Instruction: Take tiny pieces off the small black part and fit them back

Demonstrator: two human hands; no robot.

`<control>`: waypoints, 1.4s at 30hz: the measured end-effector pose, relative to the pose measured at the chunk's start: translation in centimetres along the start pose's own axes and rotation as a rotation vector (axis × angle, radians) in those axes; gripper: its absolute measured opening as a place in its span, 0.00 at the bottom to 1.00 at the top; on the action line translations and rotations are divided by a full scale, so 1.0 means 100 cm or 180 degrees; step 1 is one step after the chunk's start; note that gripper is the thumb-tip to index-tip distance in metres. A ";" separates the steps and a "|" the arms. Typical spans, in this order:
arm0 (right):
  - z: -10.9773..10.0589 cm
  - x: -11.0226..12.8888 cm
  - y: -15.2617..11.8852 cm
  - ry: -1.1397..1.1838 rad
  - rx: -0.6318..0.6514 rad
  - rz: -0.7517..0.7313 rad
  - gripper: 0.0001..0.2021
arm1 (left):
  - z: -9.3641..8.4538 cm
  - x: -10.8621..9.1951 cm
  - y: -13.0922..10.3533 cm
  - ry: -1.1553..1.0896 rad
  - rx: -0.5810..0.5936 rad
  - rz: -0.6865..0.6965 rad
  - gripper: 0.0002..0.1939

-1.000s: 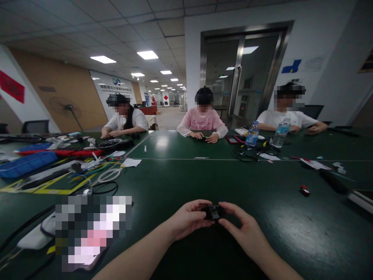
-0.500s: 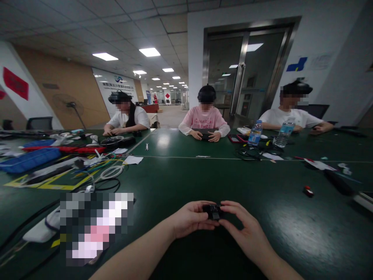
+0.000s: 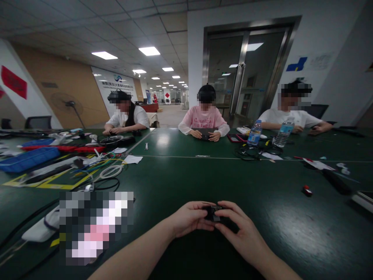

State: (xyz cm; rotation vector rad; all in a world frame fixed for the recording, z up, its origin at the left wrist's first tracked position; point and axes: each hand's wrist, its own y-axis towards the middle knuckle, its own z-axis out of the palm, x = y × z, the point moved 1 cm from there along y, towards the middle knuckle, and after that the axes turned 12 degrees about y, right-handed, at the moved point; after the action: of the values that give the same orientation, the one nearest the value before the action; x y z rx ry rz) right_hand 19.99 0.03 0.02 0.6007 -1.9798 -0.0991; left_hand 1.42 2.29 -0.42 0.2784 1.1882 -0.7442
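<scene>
A small black boxy object [image 3: 215, 214] is held up between both hands just over the green table [image 3: 163, 182]; its exact kind I cannot make out. My left hand [image 3: 190, 218] grips it from the left, thumb on the near face and fingers behind and below. From the other side my right hand [image 3: 237, 221] closes on it, with the index finger over its front and the thumb at its lower edge. Fingers cover much of its surface.
Left of my arms lie a pixelated flat device [image 3: 99, 229], a white power strip [image 3: 40, 229], coiled cables [image 3: 110, 172] and a blue tray [image 3: 29, 159]. A small red-and-black item [image 3: 307, 190] sits to the right. Two bottles [image 3: 255, 133] stand farther back; three people sit across.
My right hand has shifted slightly left, its index finger now lying farther over the front of the black object. The left hand keeps its hold.
</scene>
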 end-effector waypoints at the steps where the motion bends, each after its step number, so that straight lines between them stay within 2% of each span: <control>1: 0.000 0.001 0.000 0.0022 -0.0006 0.0002 0.09 | 0.000 0.000 0.000 -0.0016 0.0006 0.0019 0.16; 11: 0.000 0.001 0.000 0.0107 -0.0071 -0.0111 0.08 | -0.006 -0.002 -0.002 -0.0361 0.0304 0.0093 0.19; 18: -0.002 0.001 -0.001 -0.0014 -0.0219 -0.0318 0.08 | -0.004 0.001 -0.003 -0.0213 0.0170 0.0139 0.19; 23: -0.006 0.004 -0.002 0.0038 -0.0490 -0.0323 0.07 | -0.002 0.001 -0.001 -0.0212 -0.0147 0.0048 0.16; 29: -0.012 -0.002 0.000 0.0101 -0.0732 -0.0348 0.08 | -0.003 0.000 -0.001 -0.0236 -0.0198 0.0010 0.16; 34: -0.017 -0.008 0.000 0.0043 -0.0968 -0.0219 0.10 | -0.004 -0.003 -0.001 -0.0242 -0.0401 0.0004 0.15; 42: -0.022 -0.014 0.000 0.0187 -0.1750 0.0100 0.18 | -0.007 -0.004 0.000 -0.0255 -0.0413 0.0030 0.16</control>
State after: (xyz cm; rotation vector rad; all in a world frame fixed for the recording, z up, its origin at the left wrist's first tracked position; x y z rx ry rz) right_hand 22.40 1.03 -0.03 0.2100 -1.7950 -0.5779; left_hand 0.83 2.83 -0.35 0.1451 1.1528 -0.6610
